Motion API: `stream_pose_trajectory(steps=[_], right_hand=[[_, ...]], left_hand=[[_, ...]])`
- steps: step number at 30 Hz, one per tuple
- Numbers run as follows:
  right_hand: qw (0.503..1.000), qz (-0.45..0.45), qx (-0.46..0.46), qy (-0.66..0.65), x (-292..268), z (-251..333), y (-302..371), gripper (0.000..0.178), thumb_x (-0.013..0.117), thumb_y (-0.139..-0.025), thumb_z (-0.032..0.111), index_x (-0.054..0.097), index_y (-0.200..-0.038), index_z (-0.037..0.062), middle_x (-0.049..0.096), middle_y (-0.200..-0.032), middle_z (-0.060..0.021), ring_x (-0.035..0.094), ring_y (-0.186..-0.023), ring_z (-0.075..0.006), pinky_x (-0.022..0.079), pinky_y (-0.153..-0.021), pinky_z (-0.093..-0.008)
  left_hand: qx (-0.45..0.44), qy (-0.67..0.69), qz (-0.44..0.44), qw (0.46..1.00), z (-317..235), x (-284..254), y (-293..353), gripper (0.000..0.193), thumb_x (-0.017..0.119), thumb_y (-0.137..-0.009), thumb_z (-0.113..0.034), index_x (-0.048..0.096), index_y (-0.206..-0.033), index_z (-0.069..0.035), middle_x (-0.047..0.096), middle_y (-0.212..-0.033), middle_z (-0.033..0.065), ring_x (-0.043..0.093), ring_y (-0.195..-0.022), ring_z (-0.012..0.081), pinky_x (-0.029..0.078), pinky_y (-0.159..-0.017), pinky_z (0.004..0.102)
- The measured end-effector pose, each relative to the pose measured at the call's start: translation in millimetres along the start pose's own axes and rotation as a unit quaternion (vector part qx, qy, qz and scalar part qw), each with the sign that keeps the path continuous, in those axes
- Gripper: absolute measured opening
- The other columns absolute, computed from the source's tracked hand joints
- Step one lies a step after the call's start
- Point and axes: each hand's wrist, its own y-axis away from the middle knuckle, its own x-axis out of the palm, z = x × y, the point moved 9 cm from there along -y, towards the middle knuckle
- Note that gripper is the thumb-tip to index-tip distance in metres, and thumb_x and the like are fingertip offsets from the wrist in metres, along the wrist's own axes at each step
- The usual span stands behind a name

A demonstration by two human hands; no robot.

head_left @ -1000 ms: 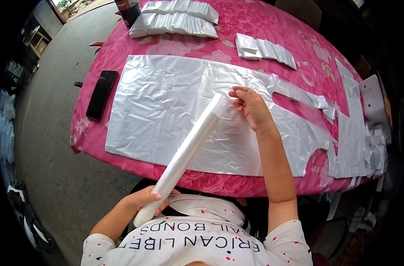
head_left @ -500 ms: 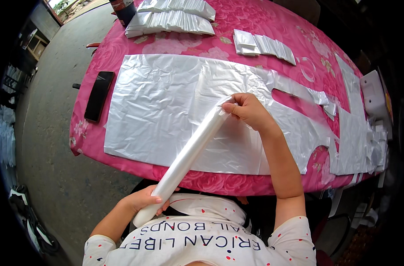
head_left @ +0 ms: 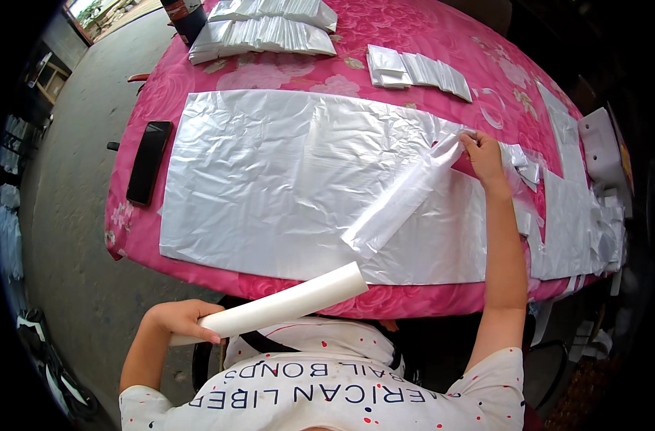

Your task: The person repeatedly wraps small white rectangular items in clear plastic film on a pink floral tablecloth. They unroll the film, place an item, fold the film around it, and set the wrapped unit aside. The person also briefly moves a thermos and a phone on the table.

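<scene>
My left hand (head_left: 185, 320) is wrapped round one end of a smooth white tube (head_left: 291, 301), held tilted across the near table edge. My right hand (head_left: 486, 162) pinches the upper end of a flattened, folded strip of thin white plastic bag (head_left: 406, 200). That strip slants down toward the tube's free end, apart from it. Beneath it, large white plastic bags (head_left: 230, 179) are spread flat in a crinkled layer on the table. Part of their right end is hidden by my right forearm.
A pink floral cloth covers the table (head_left: 299, 70). A black phone (head_left: 149, 162) lies at the left edge. Stacks of folded white bags (head_left: 263, 37) and a smaller row (head_left: 418, 74) lie at the back. More plastic bags (head_left: 568, 230) and a white container (head_left: 605, 147) are on the right.
The plastic strip has come off the tube. My right hand has moved right with it, while my left hand has moved left, tilting the tube flatter.
</scene>
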Motion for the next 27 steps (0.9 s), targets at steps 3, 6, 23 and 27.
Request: stream_pose_trajectory(steps=[3,6,23,27], right_hand=[[0.997,0.064,0.005,-0.051,36,23,8,0.017,0.061,-0.084,0.016,0.063,-0.085,-0.0012,0.057,-0.067,0.002,0.047,-0.055,-0.0045,0.038,-0.05,-0.0201],[0.987,0.123,0.017,-0.103,75,41,9,0.017,0.062,-0.084,0.017,0.063,-0.085,0.0,0.056,-0.068,0.0024,0.047,-0.058,-0.0043,0.038,-0.052,-0.0201],[0.973,0.201,0.058,-0.094,119,48,-11,0.03,0.064,-0.081,0.022,0.06,-0.101,0.0005,0.059,-0.087,-0.0049,0.054,-0.073,-0.0088,0.044,-0.065,-0.0238],[0.987,0.08,0.024,-0.136,92,79,14,0.044,0.066,-0.08,0.025,0.054,-0.115,0.0018,0.055,-0.106,-0.0104,0.054,-0.089,-0.0133,0.045,-0.075,-0.0271]], left_hand=[[0.063,-0.32,-0.101,0.94,-86,-17,-18,0.048,0.072,-0.072,-0.031,0.057,-0.108,-0.004,0.064,-0.092,0.0107,0.062,-0.082,0.0241,0.048,-0.071,0.0321],[0.118,-0.48,-0.193,0.847,-155,-14,-46,0.049,0.07,-0.07,-0.032,0.057,-0.109,-0.007,0.063,-0.09,0.0133,0.059,-0.084,0.0339,0.047,-0.075,0.0366],[0.367,-0.681,-0.106,0.625,-136,66,-121,0.076,0.034,-0.086,-0.055,0.034,-0.131,0.006,0.029,-0.141,0.0204,0.021,-0.134,0.0295,0.012,-0.111,0.0406],[0.362,-0.665,-0.135,0.639,-131,74,-123,0.078,0.033,-0.085,-0.057,0.033,-0.131,0.007,0.028,-0.141,0.0216,0.02,-0.135,0.0311,0.01,-0.111,0.0436]])
